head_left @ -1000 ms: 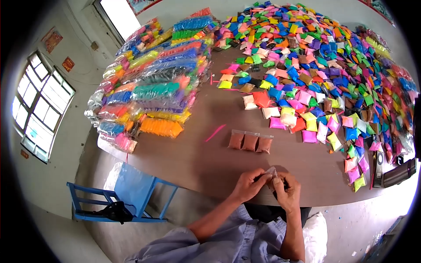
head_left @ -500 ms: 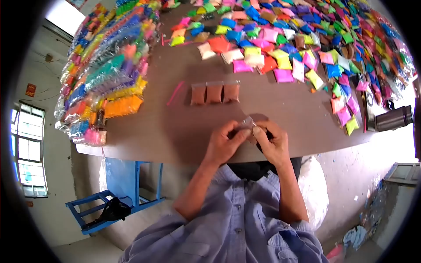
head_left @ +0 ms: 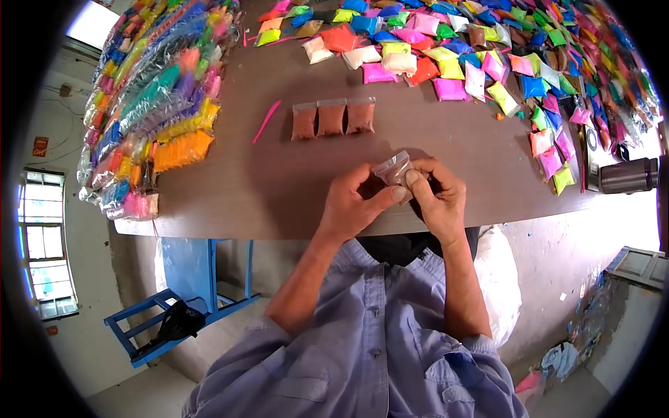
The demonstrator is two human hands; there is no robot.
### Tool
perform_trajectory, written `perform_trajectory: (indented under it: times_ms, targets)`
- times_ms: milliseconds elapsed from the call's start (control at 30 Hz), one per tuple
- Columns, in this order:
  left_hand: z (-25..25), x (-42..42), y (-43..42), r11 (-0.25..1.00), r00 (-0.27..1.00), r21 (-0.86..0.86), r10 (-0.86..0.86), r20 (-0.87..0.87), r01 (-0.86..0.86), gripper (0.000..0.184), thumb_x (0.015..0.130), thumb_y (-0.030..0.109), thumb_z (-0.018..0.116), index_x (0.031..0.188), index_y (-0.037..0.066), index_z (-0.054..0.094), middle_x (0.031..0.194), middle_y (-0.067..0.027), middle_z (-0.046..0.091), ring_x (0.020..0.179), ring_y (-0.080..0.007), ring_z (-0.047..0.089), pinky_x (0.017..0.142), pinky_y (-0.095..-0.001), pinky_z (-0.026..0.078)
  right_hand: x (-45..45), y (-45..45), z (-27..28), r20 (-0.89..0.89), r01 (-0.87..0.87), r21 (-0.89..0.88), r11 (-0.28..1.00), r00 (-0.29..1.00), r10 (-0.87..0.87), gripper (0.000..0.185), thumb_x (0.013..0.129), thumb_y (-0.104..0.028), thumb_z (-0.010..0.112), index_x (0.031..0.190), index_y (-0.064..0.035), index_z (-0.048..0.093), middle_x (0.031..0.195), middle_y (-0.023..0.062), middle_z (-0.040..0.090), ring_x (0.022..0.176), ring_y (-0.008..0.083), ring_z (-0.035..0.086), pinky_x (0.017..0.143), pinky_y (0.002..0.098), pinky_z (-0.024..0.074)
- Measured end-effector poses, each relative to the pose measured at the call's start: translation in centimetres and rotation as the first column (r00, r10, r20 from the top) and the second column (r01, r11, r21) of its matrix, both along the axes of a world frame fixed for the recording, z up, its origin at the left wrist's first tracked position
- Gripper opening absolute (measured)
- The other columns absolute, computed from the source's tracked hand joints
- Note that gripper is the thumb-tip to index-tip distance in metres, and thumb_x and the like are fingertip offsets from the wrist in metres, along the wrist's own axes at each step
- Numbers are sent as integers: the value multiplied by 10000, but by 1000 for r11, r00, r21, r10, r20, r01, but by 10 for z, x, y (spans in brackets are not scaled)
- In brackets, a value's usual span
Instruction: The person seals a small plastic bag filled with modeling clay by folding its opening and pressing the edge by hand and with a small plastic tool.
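Observation:
Between my two hands is a small clear zip bag [head_left: 392, 168], held near the table's front edge. My left hand [head_left: 353, 204] is closed on its left side, thumb pressing the lower part. My right hand [head_left: 439, 198] pinches its right side between thumb and fingers. The bag's top strip points up and away from me; its contents are mostly hidden by my fingers. Beyond my hands, three small bags of reddish-brown material [head_left: 332, 118] lie side by side in a row. To their left lies a thin pink plastic stick [head_left: 266, 122].
Many small colourful packets [head_left: 451, 89] spread over the back and right of the brown table [head_left: 230, 167]. Stacked larger bags of packets [head_left: 160, 90] cover the left side. A dark metal cup [head_left: 627, 176] lies at the right edge. A blue stool [head_left: 188, 279] stands below left.
The bag between my hands has turned so that more of its clear top shows above my fingers. My view has shifted slightly, moving the table contents upward in the picture.

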State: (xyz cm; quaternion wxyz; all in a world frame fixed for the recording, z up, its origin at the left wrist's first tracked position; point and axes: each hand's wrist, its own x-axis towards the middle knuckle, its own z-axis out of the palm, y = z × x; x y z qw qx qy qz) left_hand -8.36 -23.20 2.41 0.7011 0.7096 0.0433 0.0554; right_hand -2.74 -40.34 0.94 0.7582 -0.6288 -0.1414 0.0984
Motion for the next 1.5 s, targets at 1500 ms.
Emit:
perform_trajectory:
  times_ms: [1500]
  targets:
    - [-9,6,0,951,1000,308,10,-8,-7,231,909,165,842,920,-36,729,746,-30,701,705,-49,553,618,-263,486,1,2,-7,-51,48,4,999,998,-48,250,994,-112,749,1163,64,690,897,11,655,757,64,617,657,215,480]
